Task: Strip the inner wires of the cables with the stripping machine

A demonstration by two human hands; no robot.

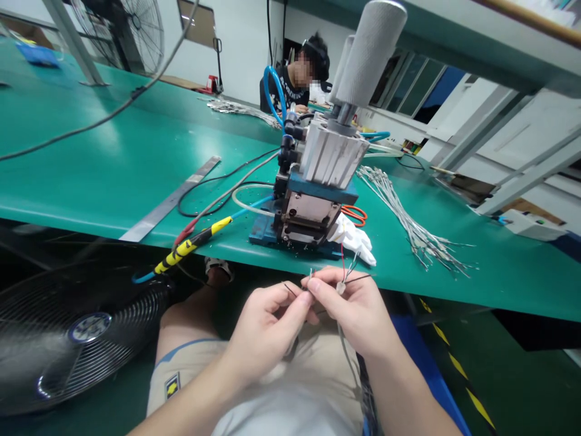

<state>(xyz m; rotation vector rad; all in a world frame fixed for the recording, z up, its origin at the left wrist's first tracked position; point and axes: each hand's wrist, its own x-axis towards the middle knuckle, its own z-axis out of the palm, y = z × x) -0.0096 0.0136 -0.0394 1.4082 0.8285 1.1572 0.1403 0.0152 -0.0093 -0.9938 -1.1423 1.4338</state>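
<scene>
Both hands meet over my lap, just in front of the bench edge. My left hand (pixel 271 321) is closed in a pinch on thin wires at its fingertips. Close against it, my right hand (pixel 356 306) pinches the same small wires and also holds a grey cable (pixel 345 346) that hangs down from the palm. At the cable's stripped end, by a pale piece (pixel 341 287), red, black and lighter wires fan out. The wire tips between the fingers are partly hidden. Right behind the hands stands a pneumatic press-like machine (pixel 313 212) with a white glove (pixel 356 237) beside its base.
A metal ruler (pixel 172 198) lies left on the green bench (pixel 82 175). Bundles of grey cables lie at right (pixel 411 227) and at the back (pixel 242 110). A yellow-black taped line (pixel 190 247) crosses the front edge. A floor fan (pixel 88 330) stands lower left; a person (pixel 295 79) sits opposite.
</scene>
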